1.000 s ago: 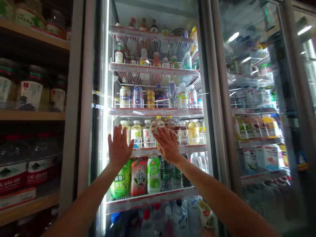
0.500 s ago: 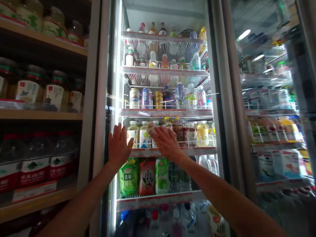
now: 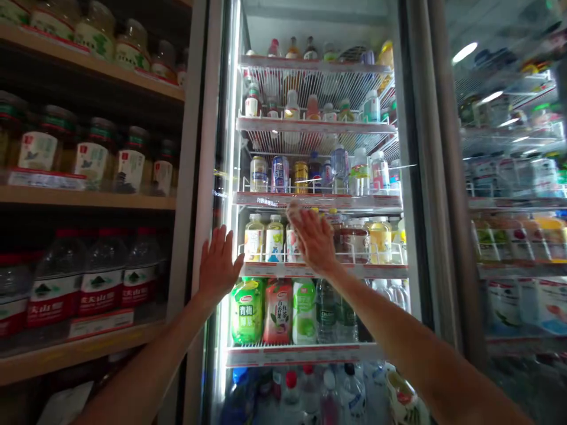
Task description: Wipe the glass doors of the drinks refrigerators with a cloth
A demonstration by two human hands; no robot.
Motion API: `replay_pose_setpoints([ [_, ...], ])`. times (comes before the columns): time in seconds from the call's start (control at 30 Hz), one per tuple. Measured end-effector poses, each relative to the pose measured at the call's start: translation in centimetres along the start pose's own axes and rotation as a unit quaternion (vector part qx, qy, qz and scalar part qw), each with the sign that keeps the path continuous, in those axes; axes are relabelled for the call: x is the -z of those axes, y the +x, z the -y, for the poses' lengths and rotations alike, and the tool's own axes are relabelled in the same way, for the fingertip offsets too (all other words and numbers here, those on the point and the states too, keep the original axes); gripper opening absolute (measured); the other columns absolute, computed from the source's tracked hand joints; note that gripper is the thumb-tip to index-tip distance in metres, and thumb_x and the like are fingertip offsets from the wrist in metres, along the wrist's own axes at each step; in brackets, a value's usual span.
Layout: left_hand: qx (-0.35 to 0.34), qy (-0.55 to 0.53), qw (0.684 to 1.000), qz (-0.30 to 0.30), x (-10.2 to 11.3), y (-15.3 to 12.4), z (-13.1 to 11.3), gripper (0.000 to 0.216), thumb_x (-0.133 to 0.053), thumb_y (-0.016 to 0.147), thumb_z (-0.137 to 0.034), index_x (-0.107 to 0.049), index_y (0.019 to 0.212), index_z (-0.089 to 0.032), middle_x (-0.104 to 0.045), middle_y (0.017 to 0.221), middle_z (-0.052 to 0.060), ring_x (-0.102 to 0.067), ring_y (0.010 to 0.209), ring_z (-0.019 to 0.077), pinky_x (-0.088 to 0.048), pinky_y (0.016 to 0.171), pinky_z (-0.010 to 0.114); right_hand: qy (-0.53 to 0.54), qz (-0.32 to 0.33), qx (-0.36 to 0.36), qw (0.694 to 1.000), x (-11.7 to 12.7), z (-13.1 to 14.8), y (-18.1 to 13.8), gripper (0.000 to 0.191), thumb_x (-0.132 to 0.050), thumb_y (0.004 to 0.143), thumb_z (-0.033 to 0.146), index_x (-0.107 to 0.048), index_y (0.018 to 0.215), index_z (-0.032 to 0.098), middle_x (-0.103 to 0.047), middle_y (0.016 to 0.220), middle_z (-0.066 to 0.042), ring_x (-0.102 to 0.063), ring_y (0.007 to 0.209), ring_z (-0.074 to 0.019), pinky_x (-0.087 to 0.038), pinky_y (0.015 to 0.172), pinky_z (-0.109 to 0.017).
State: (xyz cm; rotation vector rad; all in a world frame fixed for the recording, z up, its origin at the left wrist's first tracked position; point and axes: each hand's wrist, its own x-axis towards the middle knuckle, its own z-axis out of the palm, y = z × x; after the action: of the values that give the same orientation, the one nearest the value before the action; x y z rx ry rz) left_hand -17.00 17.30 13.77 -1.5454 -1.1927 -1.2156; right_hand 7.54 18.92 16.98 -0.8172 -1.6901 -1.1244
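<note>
A tall glass cooler door stands in front of me, with lit drink shelves behind it. My left hand lies flat with fingers spread at the door's left side, near the bright light strip. My right hand is pressed toward the glass, its fingers over a pale crumpled cloth. Only the cloth's edge shows beyond the fingertips; the rest is under the hand. Behind the right hand are juice bottles on a wire-fronted shelf.
To the left, wooden shelves hold jars and large red-labelled water bottles. A metal door frame separates this door from another glass cooler door on the right. Large green and red bottles stand on a lower cooler shelf.
My right hand has moved up a little across the glass with the cloth. The left hand stays flat at the door's left side. The whole view has shifted, with the scene moving right.
</note>
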Motion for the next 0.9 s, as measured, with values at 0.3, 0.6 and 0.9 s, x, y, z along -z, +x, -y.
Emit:
replay_pose_setpoints([
  [0.3, 0.003, -0.043, 0.998, -0.047, 0.1, -0.7, 1.3, 0.058, -0.028, 0.089, -0.04, -0.027, 0.139, -0.01, -0.025, 0.147, 0.018, -0.016, 0.14, 0.0248, -0.018, 0.112, 0.046, 0.017, 0.037, 0.182, 0.982, -1.8, 6.3, 1.1, 0.056, -0.048, 0.083, 0.024, -0.037, 0.137, 0.025, -0.031, 0.147, -0.002, -0.021, 0.136, -0.024, -0.016, 0.111, -0.045],
  [0.6, 0.007, -0.051, 0.996, -0.076, 0.6, 1.0, 3.0, 0.058, -0.028, 0.09, -0.039, -0.023, 0.14, -0.011, -0.026, 0.147, 0.018, -0.018, 0.139, 0.0249, -0.02, 0.111, 0.046, 0.023, -0.011, 0.061, 0.998, -3.1, 8.5, 6.3, 0.054, -0.044, 0.084, 0.02, -0.038, 0.137, 0.025, -0.029, 0.149, -0.001, -0.018, 0.138, -0.0256, -0.012, 0.111, -0.048],
  [0.9, -0.015, -0.038, 0.995, -0.086, 1.7, 4.0, 2.2, 0.061, -0.03, 0.089, -0.043, -0.027, 0.139, -0.009, -0.026, 0.146, 0.02, -0.021, 0.137, 0.03, -0.022, 0.11, 0.051, -0.039, -0.076, -0.132, 0.988, -0.2, -1.7, 6.2, 0.049, -0.038, 0.089, 0.027, -0.037, 0.138, 0.024, -0.032, 0.147, -0.007, -0.025, 0.135, -0.0286, -0.022, 0.106, -0.052],
])
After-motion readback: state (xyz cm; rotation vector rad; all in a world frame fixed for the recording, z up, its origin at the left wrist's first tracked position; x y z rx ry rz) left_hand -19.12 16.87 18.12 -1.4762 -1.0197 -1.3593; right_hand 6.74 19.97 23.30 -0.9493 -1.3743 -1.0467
